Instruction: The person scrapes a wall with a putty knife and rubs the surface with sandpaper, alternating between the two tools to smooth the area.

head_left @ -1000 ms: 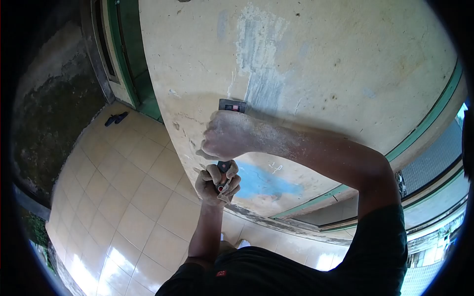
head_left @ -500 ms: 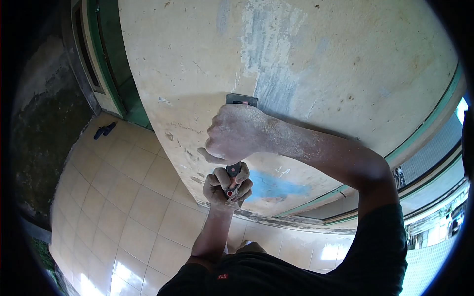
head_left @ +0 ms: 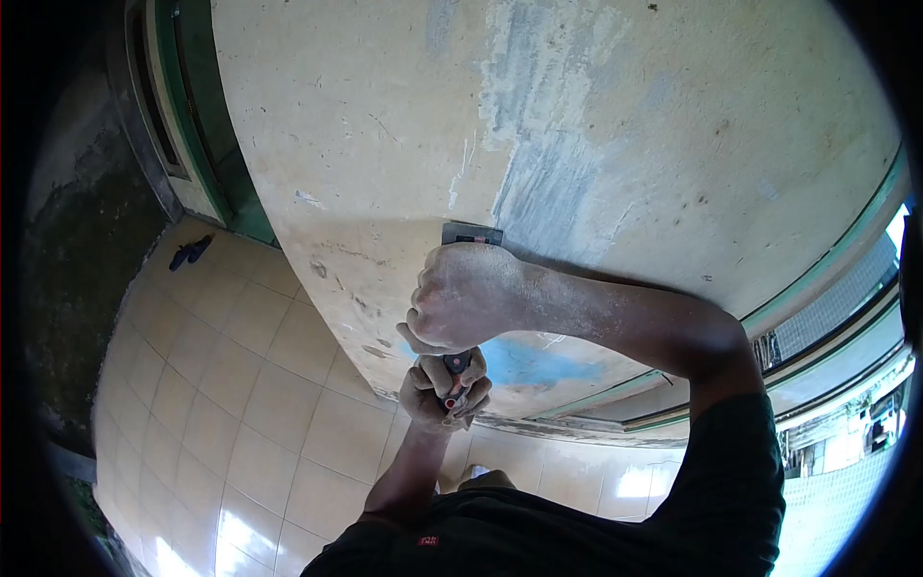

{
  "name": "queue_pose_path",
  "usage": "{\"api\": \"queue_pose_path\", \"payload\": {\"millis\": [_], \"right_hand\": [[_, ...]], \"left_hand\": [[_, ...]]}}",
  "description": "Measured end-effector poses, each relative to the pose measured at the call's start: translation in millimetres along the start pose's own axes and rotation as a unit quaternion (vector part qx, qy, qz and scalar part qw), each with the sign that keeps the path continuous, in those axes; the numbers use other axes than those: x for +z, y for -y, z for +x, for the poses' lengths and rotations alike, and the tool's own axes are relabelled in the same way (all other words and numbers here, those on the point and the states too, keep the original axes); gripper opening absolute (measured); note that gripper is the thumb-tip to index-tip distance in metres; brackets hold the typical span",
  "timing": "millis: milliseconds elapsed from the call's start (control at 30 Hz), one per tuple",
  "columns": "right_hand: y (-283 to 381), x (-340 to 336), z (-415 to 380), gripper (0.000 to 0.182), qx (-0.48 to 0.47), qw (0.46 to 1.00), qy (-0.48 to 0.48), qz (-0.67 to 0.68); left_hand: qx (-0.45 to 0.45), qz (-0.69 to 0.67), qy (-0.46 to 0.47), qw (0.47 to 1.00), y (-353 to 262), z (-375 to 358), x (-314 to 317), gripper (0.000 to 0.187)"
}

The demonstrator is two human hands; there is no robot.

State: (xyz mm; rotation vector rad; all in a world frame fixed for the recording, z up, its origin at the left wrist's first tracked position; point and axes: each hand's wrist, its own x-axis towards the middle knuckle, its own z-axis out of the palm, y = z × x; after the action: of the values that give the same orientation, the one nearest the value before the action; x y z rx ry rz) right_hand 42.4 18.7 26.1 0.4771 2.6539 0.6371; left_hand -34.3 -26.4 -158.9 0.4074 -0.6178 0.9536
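Observation:
A scraper [head_left: 472, 233] with a flat, wide metal blade is pressed against the worn cream wall [head_left: 365, 106]. My right hand [head_left: 471, 293], dusted with pale powder, is closed over its upper part just below the blade. Beneath it, my left hand [head_left: 447, 389] wraps its fingers around the dark lower handle, which has a red spot at the end. Most of the handle is hidden by my hands. Above the blade, the wall bears a white scratch [head_left: 463, 171] and a long grey-white scraped patch [head_left: 548, 173].
A blue patch [head_left: 543, 363] marks the lower wall. Green-framed windows [head_left: 827, 317] curve along the right. Beige floor tiles [head_left: 269, 385] extend at lower left, with dark sandals [head_left: 190, 252] near a green doorway [head_left: 207, 106].
Both hands and the scraper have moved down the wall, toward my body. The white scratch above the blade looks longer. The view has shifted slightly.

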Motion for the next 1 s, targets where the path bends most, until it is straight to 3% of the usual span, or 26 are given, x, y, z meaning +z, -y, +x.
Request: {"api": "queue_pose_path", "payload": {"millis": [67,167,200,300,500,633,800,1000], "right_hand": [[-5,1,0,0.017,-0.004,0.998,-0.066,0.014],[-9,-15,-2,0.017,0.008,0.999,-0.024,-0.04],[-8,-4,0,0.016,0.009,0.997,-0.073,-0.018],[0,7,0,0.026,-0.003,0.995,-0.09,-0.043],[-4,13,3,0.029,0.014,0.994,-0.095,-0.051],[2,15,3,0.029,0.044,0.989,-0.144,-0.008],[-4,2,2,0.03,0.079,0.988,-0.133,-0.02],[8,4,2,0.025,0.101,0.989,-0.102,-0.017]], "left_hand": [[0.017,0.049,0.003,0.999,-1,5,3,0.04],[0.013,0.027,-0.002,1.0,-7,15,10,0.04],[0.029,0.018,-0.013,0.999,-3,13,15,0.039],[0.008,0.02,-0.014,1.0,-1,-5,9,0.037],[0.0,-0.015,0.013,1.0,-1,7,-6,0.037],[0.023,-0.008,-0.036,0.999,3,-5,5,0.037],[0.021,-0.014,0.007,1.0,-7,11,16,0.033],[0.015,-0.023,-0.031,0.999,4,-3,13,0.033]]}}
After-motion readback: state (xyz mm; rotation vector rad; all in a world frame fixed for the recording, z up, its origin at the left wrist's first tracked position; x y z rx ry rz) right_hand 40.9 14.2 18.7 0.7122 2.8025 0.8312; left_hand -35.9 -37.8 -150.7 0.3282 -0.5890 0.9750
